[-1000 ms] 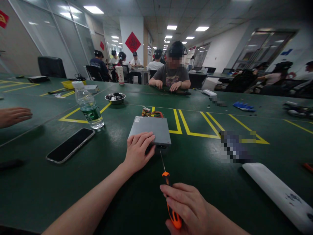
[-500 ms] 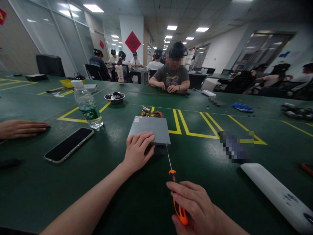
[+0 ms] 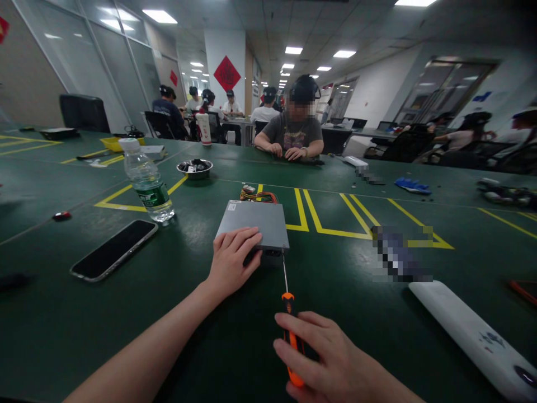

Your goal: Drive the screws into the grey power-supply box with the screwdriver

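A grey metal computer power supply (image 3: 251,215) lies flat on the green table, its bundle of coloured cables (image 3: 260,195) behind it. My left hand (image 3: 235,257) grips its near edge, fingers on the top face and thumb low at the front. In my right hand (image 3: 316,352) is an orange and black screwdriver (image 3: 287,305), held by the handle between thumb and fingers. Its shaft points away from me, with the tip at the right end of the power supply's front face. Whether the tip sits in a screw is too small to tell.
Left of the power supply are a phone (image 3: 115,249), a water bottle (image 3: 151,187) and a metal bowl (image 3: 195,168) with small parts. A long white object (image 3: 470,330) lies at right, a blue glove (image 3: 412,185) farther back. A person (image 3: 293,129) sits across the table.
The screwdriver handle has turned in my right hand, and the fingers have shifted around it. Another person's hand has left the table at left, where a small red and black object now shows.
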A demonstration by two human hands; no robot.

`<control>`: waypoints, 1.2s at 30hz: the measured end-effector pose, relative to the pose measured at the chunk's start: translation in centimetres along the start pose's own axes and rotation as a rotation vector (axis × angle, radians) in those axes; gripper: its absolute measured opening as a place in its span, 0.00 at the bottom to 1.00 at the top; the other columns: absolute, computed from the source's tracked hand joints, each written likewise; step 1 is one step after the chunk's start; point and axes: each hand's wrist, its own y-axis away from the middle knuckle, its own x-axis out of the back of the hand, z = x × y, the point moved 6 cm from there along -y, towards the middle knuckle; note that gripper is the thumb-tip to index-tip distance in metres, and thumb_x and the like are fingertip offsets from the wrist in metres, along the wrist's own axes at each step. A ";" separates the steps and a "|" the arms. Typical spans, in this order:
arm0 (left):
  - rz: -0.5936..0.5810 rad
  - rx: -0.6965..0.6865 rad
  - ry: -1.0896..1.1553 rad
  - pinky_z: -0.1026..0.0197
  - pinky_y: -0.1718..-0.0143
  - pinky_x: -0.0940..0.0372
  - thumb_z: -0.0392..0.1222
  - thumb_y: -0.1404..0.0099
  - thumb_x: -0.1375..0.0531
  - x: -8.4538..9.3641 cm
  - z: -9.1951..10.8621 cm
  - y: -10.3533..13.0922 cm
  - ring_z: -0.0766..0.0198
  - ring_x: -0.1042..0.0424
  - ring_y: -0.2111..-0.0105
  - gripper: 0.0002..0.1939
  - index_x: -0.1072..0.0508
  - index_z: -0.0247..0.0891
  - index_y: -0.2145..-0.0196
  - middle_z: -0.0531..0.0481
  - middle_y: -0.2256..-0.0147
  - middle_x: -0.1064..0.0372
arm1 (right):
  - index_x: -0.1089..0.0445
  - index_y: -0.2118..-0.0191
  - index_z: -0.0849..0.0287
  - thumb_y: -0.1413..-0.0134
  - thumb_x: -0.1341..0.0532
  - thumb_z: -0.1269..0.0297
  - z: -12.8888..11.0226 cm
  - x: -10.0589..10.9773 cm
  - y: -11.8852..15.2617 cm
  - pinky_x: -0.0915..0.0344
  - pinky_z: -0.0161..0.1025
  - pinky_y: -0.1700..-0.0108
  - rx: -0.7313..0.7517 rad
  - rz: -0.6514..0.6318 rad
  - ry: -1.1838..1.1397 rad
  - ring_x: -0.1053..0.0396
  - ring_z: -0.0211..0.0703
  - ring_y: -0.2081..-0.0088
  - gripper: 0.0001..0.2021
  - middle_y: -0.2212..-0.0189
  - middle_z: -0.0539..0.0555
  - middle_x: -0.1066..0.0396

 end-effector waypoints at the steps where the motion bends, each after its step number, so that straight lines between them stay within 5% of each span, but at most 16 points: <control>1: 0.001 -0.003 0.004 0.52 0.53 0.49 0.42 0.38 0.45 0.0 0.0 0.0 0.58 0.37 0.51 0.14 0.34 0.45 0.53 0.52 0.50 0.33 | 0.37 0.53 0.62 0.38 0.53 0.60 0.1 0.1 0.1 0.32 0.41 0.63 0.015 -0.021 0.012 0.28 0.43 0.65 0.15 0.60 0.64 0.28; 8: 0.018 -0.018 0.012 0.52 0.52 0.50 0.42 0.38 0.45 -0.1 -0.3 0.1 0.58 0.36 0.51 0.14 0.34 0.46 0.53 0.51 0.50 0.33 | 0.32 0.57 0.63 0.40 0.49 0.60 0.4 1.0 0.5 0.33 0.39 0.65 0.034 -0.055 0.015 0.31 0.42 0.67 0.14 0.56 0.61 0.29; 19: 0.032 -0.030 0.004 0.52 0.53 0.49 0.41 0.39 0.44 0.0 -0.3 0.0 0.58 0.35 0.52 0.13 0.33 0.45 0.55 0.52 0.52 0.31 | 0.34 0.58 0.62 0.45 0.46 0.63 0.6 -1.0 1.2 0.33 0.41 0.63 -0.068 -0.248 -0.087 0.33 0.44 0.64 0.12 0.55 0.58 0.31; 23: 0.025 -0.021 0.000 0.51 0.54 0.49 0.41 0.39 0.44 0.1 -0.2 0.0 0.58 0.35 0.52 0.12 0.33 0.45 0.56 0.52 0.52 0.31 | 0.35 0.56 0.61 0.40 0.48 0.53 0.6 -0.7 0.6 0.34 0.40 0.63 -0.087 -0.143 -0.082 0.31 0.43 0.65 0.16 0.57 0.58 0.30; 28: 0.008 -0.018 0.005 0.51 0.53 0.49 0.41 0.38 0.45 0.0 -0.2 0.0 0.58 0.36 0.51 0.13 0.33 0.45 0.55 0.51 0.52 0.32 | 0.39 0.63 0.62 0.41 0.46 0.56 0.2 -0.2 0.5 0.33 0.40 0.67 -0.075 0.079 -0.056 0.30 0.40 0.71 0.13 0.61 0.62 0.28; 36: -0.009 -0.030 -0.005 0.51 0.52 0.48 0.42 0.37 0.46 -0.1 -0.4 0.2 0.58 0.37 0.50 0.13 0.34 0.45 0.54 0.51 0.50 0.33 | 0.35 0.54 0.59 0.37 0.54 0.56 0.0 0.2 -0.3 0.31 0.38 0.65 -0.093 -0.063 -0.001 0.28 0.45 0.62 0.17 0.60 0.63 0.28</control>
